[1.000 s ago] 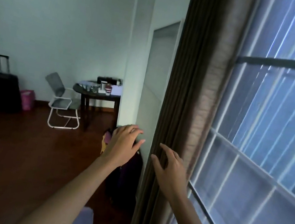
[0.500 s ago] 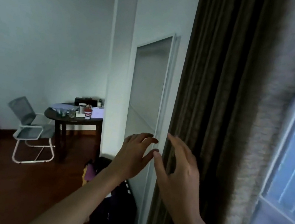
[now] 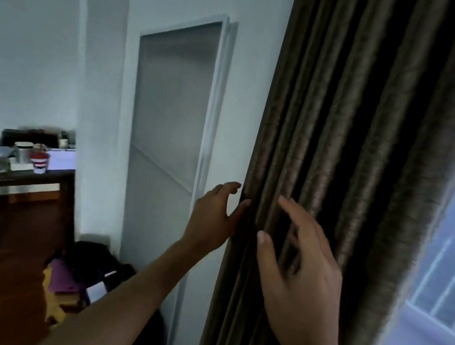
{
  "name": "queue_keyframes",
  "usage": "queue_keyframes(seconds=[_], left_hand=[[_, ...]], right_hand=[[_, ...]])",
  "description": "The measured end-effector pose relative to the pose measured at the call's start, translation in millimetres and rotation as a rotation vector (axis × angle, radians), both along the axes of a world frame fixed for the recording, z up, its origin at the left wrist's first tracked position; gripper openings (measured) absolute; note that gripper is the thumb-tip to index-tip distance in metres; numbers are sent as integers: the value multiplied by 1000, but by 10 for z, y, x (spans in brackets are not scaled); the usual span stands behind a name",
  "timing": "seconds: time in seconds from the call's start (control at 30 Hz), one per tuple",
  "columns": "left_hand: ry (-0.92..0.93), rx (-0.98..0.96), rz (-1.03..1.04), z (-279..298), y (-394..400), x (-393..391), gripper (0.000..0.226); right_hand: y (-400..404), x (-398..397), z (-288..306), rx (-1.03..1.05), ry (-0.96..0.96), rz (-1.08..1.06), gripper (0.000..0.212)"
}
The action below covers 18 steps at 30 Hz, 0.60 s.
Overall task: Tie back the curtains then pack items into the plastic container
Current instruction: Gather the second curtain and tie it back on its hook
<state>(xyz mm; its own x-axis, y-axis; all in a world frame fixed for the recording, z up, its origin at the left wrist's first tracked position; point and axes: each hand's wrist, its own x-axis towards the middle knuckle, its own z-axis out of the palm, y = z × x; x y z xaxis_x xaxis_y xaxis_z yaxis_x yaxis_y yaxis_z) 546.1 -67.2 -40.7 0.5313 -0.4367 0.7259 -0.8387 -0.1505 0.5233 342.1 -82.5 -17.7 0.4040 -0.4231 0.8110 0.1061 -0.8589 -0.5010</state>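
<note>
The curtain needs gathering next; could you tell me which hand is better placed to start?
Probably the left hand: its thumb reaches the curtain's wall-side edge, ready to hook behind. The right hand spreads open over the front folds.

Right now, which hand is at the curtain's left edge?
The left hand: it is at the curtain's wall-side edge, while the right hand is spread before the folds, nearer the window.

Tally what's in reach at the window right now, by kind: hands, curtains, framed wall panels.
Bare hands: 2, the left hand at the curtain's left edge and the right hand in front of its folds, both with fingers spread
Brown pleated fabric curtain: 1
White-framed frosted wall panel: 1
Total: 4
</note>
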Motion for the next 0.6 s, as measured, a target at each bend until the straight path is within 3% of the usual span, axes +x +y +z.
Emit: queue_keyframes(seconds=[0.1,0.23,0.4,0.6], left_hand=[[113,-35,-112,-45,-82,73,42],[59,-9,-266,-168,24,219,26],[112,-94,-395,-207,269,509,53],[315,42,-563,-92,494,695,25]], right_hand=[[163,53,-88,47,-25,-92,48],[566,215,-197,134,-30,-191,47],[1052,338,-286,170,34,-338,43],[1438,389,-378,202,1,-483,38]])
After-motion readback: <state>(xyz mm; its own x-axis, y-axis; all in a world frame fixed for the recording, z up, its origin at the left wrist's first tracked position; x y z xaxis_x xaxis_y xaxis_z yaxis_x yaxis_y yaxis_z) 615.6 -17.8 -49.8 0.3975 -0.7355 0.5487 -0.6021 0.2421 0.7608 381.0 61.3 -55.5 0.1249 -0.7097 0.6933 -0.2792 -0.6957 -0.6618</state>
